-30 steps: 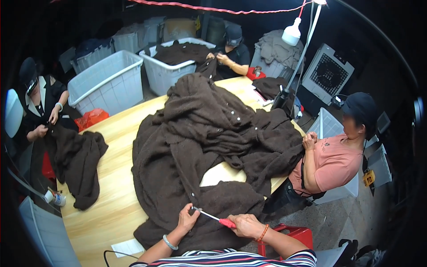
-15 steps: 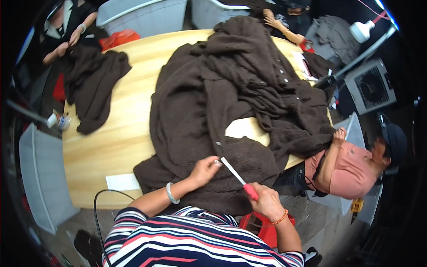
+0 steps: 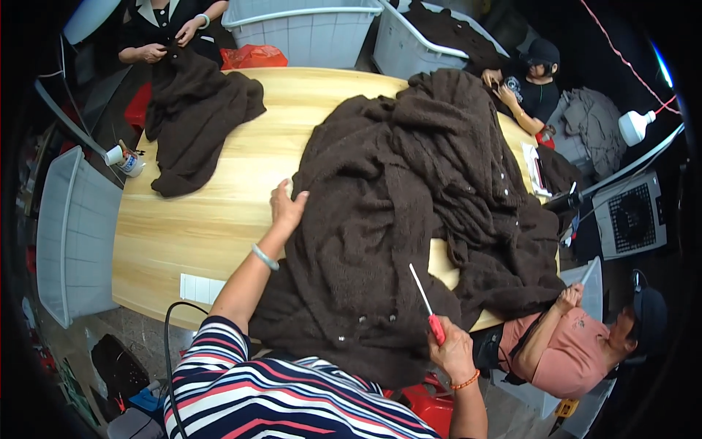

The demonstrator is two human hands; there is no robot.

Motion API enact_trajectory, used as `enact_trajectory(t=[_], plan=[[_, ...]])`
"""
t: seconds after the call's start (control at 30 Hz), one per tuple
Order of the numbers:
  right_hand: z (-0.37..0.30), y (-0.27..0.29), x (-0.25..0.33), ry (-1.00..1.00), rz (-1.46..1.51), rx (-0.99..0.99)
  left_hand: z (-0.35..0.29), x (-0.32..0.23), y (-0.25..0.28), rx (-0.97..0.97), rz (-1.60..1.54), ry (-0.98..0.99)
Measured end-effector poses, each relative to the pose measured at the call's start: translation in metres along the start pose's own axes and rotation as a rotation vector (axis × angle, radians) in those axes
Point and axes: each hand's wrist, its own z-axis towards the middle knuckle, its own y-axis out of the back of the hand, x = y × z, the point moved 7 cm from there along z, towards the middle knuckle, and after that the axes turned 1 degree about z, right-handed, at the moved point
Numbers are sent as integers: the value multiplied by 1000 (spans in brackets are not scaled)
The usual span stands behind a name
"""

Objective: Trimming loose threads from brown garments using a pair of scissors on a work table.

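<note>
Grey bin (image 3: 468, 55): brown garments | left hand (image 3: 287, 207): flat on brown coat (image 3: 409, 219) | right hand (image 3: 452, 350): gripping red-handled tool (image 3: 427, 304)

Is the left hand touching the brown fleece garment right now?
Touching. In the head view the left hand lies flat with its fingers on the edge of the brown fleece garment, where the fabric meets the wooden table; no gap shows between them.

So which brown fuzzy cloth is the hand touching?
The big heap of brown garments in the table's middle: the left hand rests on its edge. The smaller brown garment lies apart at the far left, with another person.
</note>
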Motion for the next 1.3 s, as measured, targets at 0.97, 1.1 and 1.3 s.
enact_trajectory(t=[0.97,1.1,1.3], plan=[[96,25,-40,67,82,16,-286,-150,108,1626,-406,-59],[109,-9,-13,163,96,97,-285,-161,89,1287,-164,-131],[150,-79,26,296,-23,142,-334,-176,61,1024,-15,-551]])
